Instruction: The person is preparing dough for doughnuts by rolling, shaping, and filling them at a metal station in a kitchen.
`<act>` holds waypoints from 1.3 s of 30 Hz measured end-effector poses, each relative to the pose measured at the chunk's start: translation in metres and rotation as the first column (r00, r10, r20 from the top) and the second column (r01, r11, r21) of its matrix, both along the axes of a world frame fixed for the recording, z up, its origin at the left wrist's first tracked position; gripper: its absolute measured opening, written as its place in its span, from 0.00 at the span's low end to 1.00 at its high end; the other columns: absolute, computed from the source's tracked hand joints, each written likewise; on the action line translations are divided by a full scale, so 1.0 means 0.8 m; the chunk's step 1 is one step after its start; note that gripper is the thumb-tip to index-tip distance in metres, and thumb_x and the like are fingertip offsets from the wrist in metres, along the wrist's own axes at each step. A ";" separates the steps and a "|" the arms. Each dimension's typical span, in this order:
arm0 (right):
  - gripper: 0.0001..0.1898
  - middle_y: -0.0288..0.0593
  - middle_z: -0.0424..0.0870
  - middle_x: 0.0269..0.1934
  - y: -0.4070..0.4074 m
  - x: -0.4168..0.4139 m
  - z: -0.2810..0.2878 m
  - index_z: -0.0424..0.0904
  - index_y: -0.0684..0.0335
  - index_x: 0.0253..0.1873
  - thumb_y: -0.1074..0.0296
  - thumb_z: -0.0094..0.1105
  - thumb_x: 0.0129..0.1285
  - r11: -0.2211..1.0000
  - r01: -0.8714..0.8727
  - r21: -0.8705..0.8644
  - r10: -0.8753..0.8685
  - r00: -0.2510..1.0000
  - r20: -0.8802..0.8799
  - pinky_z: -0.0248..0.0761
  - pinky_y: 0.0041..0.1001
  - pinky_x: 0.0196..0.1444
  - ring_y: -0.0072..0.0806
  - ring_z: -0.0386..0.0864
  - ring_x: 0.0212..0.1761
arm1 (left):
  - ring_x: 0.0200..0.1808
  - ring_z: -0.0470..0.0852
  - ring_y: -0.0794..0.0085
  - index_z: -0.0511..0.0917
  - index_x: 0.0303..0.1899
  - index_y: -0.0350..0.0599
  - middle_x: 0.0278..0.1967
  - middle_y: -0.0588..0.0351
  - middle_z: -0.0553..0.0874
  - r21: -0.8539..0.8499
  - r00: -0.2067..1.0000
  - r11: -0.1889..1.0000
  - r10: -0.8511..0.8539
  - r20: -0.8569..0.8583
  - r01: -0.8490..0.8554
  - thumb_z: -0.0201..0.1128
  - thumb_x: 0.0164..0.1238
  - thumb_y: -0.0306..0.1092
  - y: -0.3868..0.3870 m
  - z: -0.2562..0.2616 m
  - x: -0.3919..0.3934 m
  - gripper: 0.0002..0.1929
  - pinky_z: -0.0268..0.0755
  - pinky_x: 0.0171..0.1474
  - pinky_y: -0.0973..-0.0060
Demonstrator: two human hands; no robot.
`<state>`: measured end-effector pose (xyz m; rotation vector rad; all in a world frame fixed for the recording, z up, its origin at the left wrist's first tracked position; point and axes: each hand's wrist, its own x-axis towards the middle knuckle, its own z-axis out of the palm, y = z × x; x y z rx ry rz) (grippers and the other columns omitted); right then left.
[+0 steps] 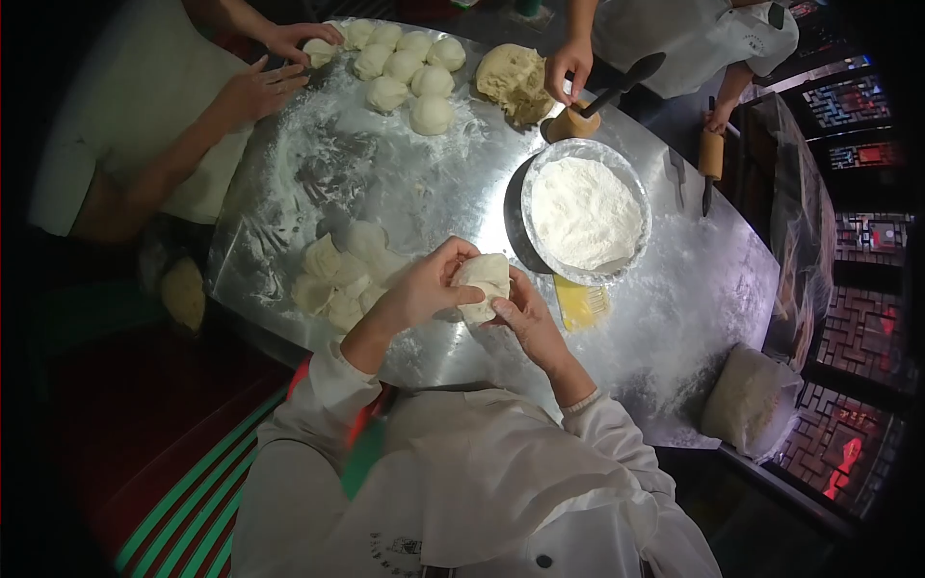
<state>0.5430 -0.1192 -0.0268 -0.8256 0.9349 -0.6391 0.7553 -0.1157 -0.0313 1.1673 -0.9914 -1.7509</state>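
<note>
A pale piece of dough is held up in front of me, above the near part of the steel table. My left hand grips its left side, thumb across the front. On the other side my right hand has its thumb and fingers on the dough's right and lower edge. Just left of my left hand lies a cluster of flattened dough pieces, partly hidden by my forearm. Beyond my right hand stands a metal bowl of white flour, with a yellow plastic scraper lying against its near side.
Round dough balls sit at the far edge beside a larger dough lump. A co-worker's hands touch one ball at far left. Another person holds rolling pins beyond the bowl. A plastic bag rests at the right corner.
</note>
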 end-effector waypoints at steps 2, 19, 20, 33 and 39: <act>0.19 0.42 0.82 0.52 -0.009 -0.012 -0.004 0.70 0.67 0.66 0.67 0.55 0.75 0.999 0.014 -0.044 -0.012 0.999 0.038 0.75 0.24 0.54 0.23 0.79 0.53 | 0.56 0.78 0.68 0.68 0.67 0.42 0.55 0.55 0.79 -0.188 0.995 0.982 -0.011 0.096 0.029 0.64 0.73 0.35 0.007 0.008 -0.010 0.25 0.72 0.60 0.69; 0.18 0.48 0.79 0.46 0.019 -0.057 -0.143 0.77 0.62 0.56 0.70 0.68 0.61 0.451 -0.702 -0.551 -0.100 0.574 -0.813 0.80 0.37 0.44 0.43 0.83 0.44 | 0.66 0.76 0.51 0.68 0.69 0.39 0.64 0.44 0.78 0.438 0.637 0.868 0.478 -0.605 -0.235 0.46 0.82 0.46 0.096 -0.092 -0.070 0.25 0.68 0.68 0.57; 0.18 0.49 0.79 0.45 0.015 -0.052 -0.135 0.77 0.64 0.54 0.71 0.68 0.61 0.615 -0.547 -0.569 -0.054 0.690 -0.722 0.79 0.37 0.44 0.45 0.82 0.42 | 0.62 0.79 0.56 0.70 0.66 0.35 0.60 0.46 0.80 0.490 0.615 0.809 0.574 -0.540 -0.325 0.49 0.82 0.42 0.097 -0.100 -0.068 0.23 0.71 0.65 0.60; 0.15 0.50 0.80 0.45 -0.184 0.066 -0.047 0.79 0.61 0.57 0.69 0.62 0.66 0.366 -0.689 -0.625 0.158 0.708 -0.688 0.76 0.42 0.48 0.49 0.81 0.46 | 0.53 0.83 0.60 0.71 0.61 0.42 0.53 0.50 0.80 0.408 0.645 0.761 0.647 -0.408 -0.505 0.61 0.67 0.27 0.078 -0.111 -0.018 0.21 0.82 0.52 0.54; 0.24 0.50 0.77 0.56 -0.397 0.125 -0.087 0.78 0.55 0.62 0.69 0.65 0.59 0.172 -0.846 -0.504 -0.412 0.403 -0.817 0.74 0.42 0.55 0.47 0.77 0.57 | 0.53 0.83 0.56 0.69 0.62 0.41 0.52 0.50 0.79 0.499 0.673 0.739 0.651 -0.352 -0.453 0.64 0.62 0.25 0.069 -0.132 0.009 0.25 0.85 0.48 0.51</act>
